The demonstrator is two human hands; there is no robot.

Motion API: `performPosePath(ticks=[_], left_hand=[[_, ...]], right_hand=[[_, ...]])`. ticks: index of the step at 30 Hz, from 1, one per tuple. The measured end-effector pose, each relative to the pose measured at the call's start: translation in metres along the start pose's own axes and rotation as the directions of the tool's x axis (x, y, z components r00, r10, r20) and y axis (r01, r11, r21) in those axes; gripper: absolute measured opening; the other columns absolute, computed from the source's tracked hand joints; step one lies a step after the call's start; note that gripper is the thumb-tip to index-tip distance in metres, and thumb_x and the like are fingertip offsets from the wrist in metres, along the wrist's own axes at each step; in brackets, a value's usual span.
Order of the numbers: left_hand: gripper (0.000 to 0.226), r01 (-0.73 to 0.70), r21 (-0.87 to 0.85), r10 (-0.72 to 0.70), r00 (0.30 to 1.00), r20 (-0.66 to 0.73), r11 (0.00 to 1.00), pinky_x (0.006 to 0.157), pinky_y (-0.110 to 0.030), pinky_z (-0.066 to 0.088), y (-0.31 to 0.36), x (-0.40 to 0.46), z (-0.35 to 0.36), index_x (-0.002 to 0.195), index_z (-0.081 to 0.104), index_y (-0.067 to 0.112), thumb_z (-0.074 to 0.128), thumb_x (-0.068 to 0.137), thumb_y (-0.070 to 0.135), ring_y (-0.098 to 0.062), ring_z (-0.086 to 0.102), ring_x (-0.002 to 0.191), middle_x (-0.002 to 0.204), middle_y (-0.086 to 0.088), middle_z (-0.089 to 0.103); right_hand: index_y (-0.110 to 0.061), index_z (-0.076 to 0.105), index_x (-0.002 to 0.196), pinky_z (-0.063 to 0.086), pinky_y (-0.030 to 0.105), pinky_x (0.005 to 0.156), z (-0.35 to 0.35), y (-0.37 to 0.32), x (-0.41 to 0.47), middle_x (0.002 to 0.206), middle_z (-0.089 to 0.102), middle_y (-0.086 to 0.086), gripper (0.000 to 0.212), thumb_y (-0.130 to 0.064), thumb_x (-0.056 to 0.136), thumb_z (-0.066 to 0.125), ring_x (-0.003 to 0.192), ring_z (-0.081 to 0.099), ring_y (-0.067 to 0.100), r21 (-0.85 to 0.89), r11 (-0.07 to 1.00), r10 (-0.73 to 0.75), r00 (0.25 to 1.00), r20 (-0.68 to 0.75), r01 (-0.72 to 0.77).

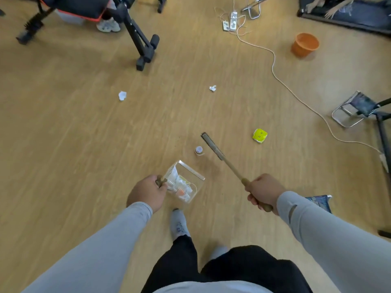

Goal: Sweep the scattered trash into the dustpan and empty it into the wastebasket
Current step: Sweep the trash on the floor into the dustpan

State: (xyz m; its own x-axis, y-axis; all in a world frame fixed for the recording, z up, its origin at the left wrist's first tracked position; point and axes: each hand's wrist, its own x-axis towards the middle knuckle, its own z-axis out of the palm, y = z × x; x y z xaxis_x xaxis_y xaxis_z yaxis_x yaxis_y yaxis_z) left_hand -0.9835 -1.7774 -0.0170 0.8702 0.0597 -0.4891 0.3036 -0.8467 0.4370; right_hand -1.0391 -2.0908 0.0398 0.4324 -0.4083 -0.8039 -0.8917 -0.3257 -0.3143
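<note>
My left hand (pixel 147 192) grips the handle of a clear dustpan (pixel 186 182) that holds several pieces of trash, low over the wooden floor. My right hand (pixel 263 192) grips the wooden handle of a brush (pixel 212 145), whose head points up and left. Just left of the brush head lies a small white cap-like cup (pixel 199 150). A yellow crumpled wrapper (pixel 260 135) lies to the right. Two white paper balls lie farther off, one (pixel 122 95) to the left and one (pixel 212 88) in the middle. The orange wastebasket (pixel 304 45) stands at the far right.
A white cable (pixel 296 94) runs from power strips (pixel 230 22) across the floor on the right. Black exercise equipment (pixel 139 39) stands far left, a folding stool (pixel 357 108) at the right. My feet in grey socks (pixel 179 225) are below the dustpan.
</note>
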Motion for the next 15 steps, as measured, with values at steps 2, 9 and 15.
performPosePath(ticks=[2, 9, 15], left_hand=[[0.023, -0.002, 0.009, 0.002, 1.000, 0.025, 1.000, 0.070, -0.030, 0.050, 0.009, 0.017, 0.002, 0.111, 0.065, 0.028, 0.060, 0.092, 0.041, -0.022, 0.063, 0.080, 0.082, 0.012, 0.064], [0.013, 0.031, 0.052, -0.034, 0.997, 0.069, 0.998, 0.066, -0.032, 0.051, 0.038, 0.070, 0.025, 0.093, 0.056, 0.028, 0.057, 0.093, 0.041, -0.023, 0.063, 0.074, 0.079, 0.009, 0.062], [0.015, 0.024, 0.103, -0.035, 0.994, 0.107, 0.994, 0.063, -0.031, 0.045, 0.066, 0.092, 0.051, 0.095, 0.056, 0.025, 0.054, 0.096, 0.039, -0.023, 0.061, 0.075, 0.076, 0.010, 0.058]], right_hand=[[0.000, 0.062, 0.096, 0.033, 0.025, 0.041, -0.001, -0.015, 0.015, 0.057, 0.064, 0.013, 0.024, -0.023, 0.096, 0.057, 0.048, 0.043, 0.023, 0.000, 1.000, -0.014, 1.000, 0.000, 0.014], [-0.013, 0.063, 0.107, 0.031, 0.022, 0.039, -0.011, -0.060, 0.067, 0.066, 0.065, 0.015, 0.016, -0.013, 0.093, 0.055, 0.048, 0.043, 0.024, -0.056, 0.998, 0.000, 0.999, 0.035, 0.001], [-0.014, 0.061, 0.113, 0.033, 0.018, 0.034, -0.012, -0.078, 0.107, 0.075, 0.065, 0.016, 0.021, -0.008, 0.094, 0.051, 0.033, 0.048, 0.015, -0.163, 0.986, -0.011, 0.998, 0.067, 0.021]])
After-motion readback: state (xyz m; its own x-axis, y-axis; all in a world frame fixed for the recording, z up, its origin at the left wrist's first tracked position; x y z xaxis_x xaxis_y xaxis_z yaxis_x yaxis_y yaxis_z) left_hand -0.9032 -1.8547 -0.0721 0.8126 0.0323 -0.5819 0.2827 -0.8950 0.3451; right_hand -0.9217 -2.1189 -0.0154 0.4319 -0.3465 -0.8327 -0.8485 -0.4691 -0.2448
